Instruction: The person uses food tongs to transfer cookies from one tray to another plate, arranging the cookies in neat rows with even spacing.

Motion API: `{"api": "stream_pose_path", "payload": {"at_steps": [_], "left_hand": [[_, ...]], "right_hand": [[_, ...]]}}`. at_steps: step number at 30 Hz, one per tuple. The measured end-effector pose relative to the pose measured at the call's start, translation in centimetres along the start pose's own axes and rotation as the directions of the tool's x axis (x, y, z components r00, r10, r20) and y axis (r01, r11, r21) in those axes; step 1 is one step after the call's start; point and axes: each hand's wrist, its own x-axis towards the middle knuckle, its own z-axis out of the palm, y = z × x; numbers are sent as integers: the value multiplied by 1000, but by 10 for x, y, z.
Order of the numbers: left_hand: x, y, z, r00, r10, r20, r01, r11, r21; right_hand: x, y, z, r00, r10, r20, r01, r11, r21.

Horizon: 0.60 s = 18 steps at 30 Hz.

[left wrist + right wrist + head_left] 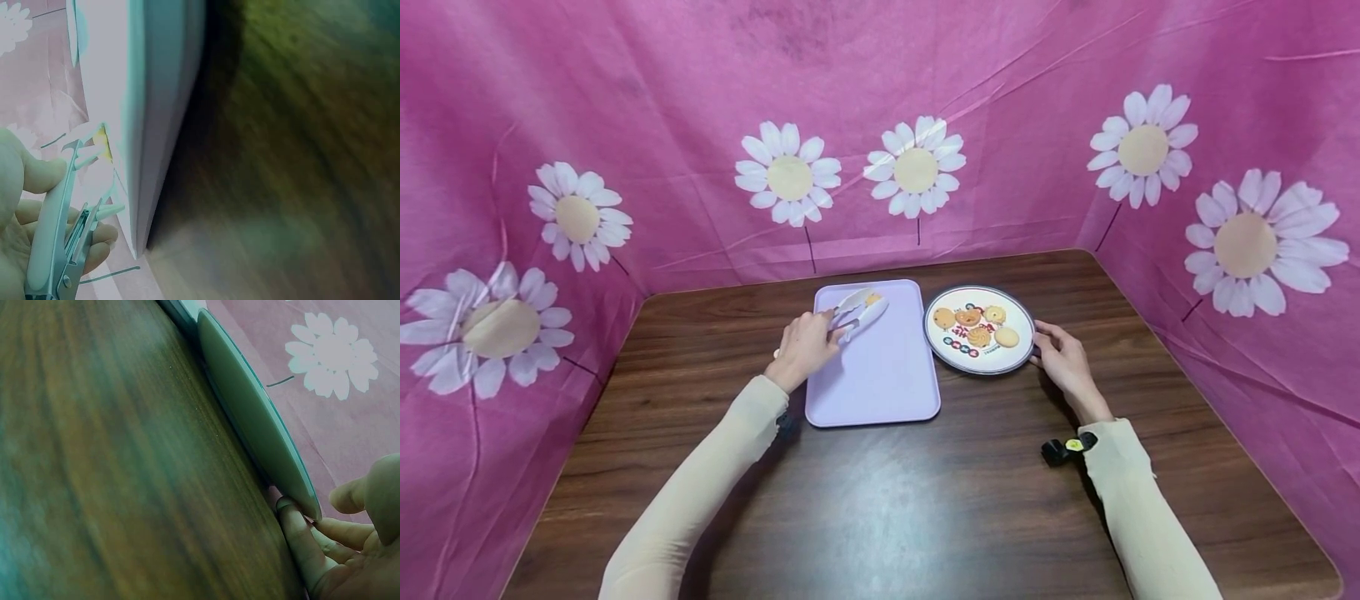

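Note:
My left hand [807,343] holds white-tipped tongs [869,317] over the far part of a lavender tray [880,387]. The tongs' arms stand apart, with a small golden cookie [872,298] at their tips; whether they touch it I cannot tell. In the left wrist view the tongs' handle [53,219] lies between thumb and fingers. My right hand [1066,363] is at the right rim of a round white plate [1015,317]. In the right wrist view its fingers [300,540] touch the plate's edge from below, the thumb apart from it. Several cookies [967,317] lie on the plate.
Tray and plate stand side by side on a dark wooden table [880,517], near its back edge. Pink cloth [865,75] with large white flowers hangs behind and at both sides. A black wrist camera [1060,452] sits under the right sleeve.

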Motion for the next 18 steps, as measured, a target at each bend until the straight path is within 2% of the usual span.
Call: {"api": "stream_pose_path", "payload": {"at_steps": [9,13,18], "left_hand": [[-3,5,-9,999,29,-32,-29,1000,5],[-5,13,-14,998,49,-27,-48,999,11],[-10,27,-21,994,103,-45,-102,995,13]], "right_hand": [[1,0,-1,1000,4,-5,-4,1000,-21],[1,1,-2,1000,9,-5,-9,1000,-29],[1,0,-1,1000,4,-4,-4,1000,-28]]}}
